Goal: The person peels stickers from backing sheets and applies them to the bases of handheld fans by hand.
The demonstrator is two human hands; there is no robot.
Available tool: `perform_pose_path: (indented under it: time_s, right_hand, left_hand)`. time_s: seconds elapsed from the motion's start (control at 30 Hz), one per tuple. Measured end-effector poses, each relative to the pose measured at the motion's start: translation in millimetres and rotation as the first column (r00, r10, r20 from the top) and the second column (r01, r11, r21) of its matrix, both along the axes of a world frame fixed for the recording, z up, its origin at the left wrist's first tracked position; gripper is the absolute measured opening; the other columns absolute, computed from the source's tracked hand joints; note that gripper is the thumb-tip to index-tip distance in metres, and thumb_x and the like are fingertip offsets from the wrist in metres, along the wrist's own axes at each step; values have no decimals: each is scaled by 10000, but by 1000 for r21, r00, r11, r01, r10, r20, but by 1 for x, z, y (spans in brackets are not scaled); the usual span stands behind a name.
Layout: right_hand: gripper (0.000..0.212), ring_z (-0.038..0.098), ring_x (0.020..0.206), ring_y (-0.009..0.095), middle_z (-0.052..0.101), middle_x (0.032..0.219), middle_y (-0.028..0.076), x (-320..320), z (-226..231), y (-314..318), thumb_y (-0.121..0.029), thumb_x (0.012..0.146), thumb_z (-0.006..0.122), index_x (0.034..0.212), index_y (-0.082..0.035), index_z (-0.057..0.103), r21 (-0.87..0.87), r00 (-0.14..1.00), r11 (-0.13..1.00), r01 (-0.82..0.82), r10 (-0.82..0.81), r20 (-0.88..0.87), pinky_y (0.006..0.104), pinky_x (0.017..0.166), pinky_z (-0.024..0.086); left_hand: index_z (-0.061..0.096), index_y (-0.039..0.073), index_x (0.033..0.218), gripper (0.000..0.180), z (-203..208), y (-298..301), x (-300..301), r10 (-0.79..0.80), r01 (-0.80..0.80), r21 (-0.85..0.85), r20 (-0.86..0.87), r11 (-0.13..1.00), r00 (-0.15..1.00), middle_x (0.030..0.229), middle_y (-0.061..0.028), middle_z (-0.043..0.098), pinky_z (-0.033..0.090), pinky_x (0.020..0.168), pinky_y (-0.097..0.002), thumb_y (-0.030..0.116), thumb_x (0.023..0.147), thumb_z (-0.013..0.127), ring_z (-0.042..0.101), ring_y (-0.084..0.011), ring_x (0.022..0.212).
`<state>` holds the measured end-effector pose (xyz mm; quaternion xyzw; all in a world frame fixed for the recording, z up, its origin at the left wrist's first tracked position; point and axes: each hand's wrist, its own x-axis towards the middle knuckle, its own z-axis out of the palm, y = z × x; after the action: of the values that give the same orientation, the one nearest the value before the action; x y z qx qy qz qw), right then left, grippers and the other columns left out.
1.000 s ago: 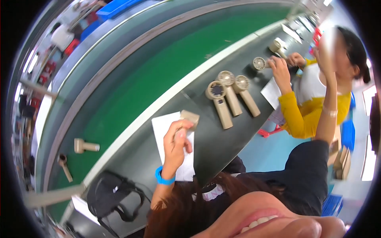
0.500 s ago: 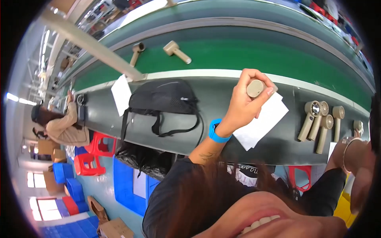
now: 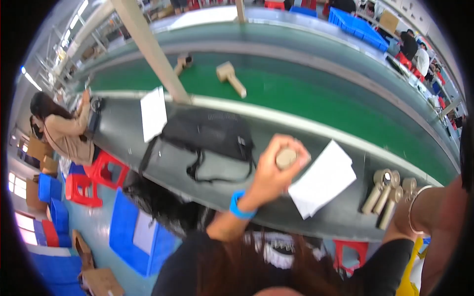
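Note:
My left hand (image 3: 277, 167), with a blue band at the wrist, is closed around a beige handheld fan (image 3: 286, 159). Only a round beige end of it shows above the curled fingers. White paper sheets (image 3: 323, 182) lie on the dark bench just right of that hand. At the right rim my right hand (image 3: 439, 217), a bracelet at its wrist, looms large and blurred; its fingers are cut off from view. Close to it, several beige handheld fans (image 3: 382, 195) lie side by side on the bench, one partly covered by the arm.
A black bag (image 3: 210, 135) with straps and another white sheet (image 3: 153, 113) lie left on the bench. Beyond runs a green conveyor belt (image 3: 296, 113) carrying two beige fans (image 3: 229, 76). A post (image 3: 153, 49) rises at its edge. A co-worker (image 3: 61, 123) sits far left near red stools (image 3: 106, 170).
The view has tilted and shifted. My left hand, still around the fan, has moved nearer and left, off the paper sheets. My right arm now covers part of the fans at the right.

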<state>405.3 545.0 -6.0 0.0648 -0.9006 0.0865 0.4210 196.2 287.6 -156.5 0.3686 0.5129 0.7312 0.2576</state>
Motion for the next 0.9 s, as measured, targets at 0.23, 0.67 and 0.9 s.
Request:
perform_pose_path:
  time_s: [0.23,0.67,0.9]
  right_hand:
    - [801,210,1346,322,228,1469,104,149,-7,249,-297,783,650,1422,-113,202,65,974,991,-116,101,203,522,1049,199]
    - [956,121,1384,367,126,1519,97,-182,2,-128,-397,745,693,1463,-166,104,-23,906,987,160,-138,400,607,1060,146]
    - [325,506,1101,126,559,1204,51,-55,-120,-62,-61,883,580,1200,-5,536,-631,943,702,331,-278,184,257,918,400]
  left_hand:
    - [494,61,1022,253,-17,-67,-35,-145,152,176,-51,973,988,955,-49,577,369,396,-173,-8,822,632,484,-35,532]
    - [658,54,1011,346,-43,-43,-47,113,-74,165,-240,983,964,967,-104,603,507,688,-317,-45,681,626,605,-242,861]
    - [627,14,1090,304,-55,-26,-30,-43,51,34,-215,998,976,1054,-91,549,459,506,-184,-77,809,554,658,-181,757]
